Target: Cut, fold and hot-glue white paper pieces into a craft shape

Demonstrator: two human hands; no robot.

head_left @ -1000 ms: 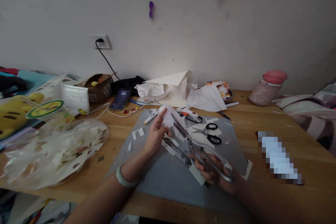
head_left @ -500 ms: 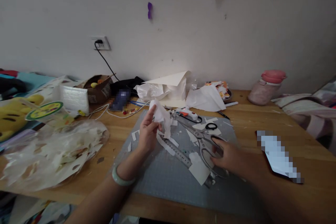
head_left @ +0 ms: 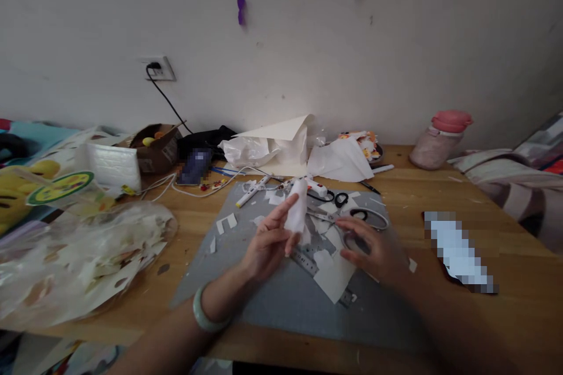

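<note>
Head view, left hand (head_left: pixel 269 241), holding paper (head_left: pixel 299 209) (white)

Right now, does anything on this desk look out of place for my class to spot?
Yes: cut paper scraps lie scattered over the grey mat, a pale paper piece partly covers the ruler, and the large scissors overlap a black-handled pair in view, so the tools look jumbled.

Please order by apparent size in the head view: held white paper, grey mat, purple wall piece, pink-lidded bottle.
1. Grey mat
2. Pink-lidded bottle
3. Held white paper
4. Purple wall piece
</note>
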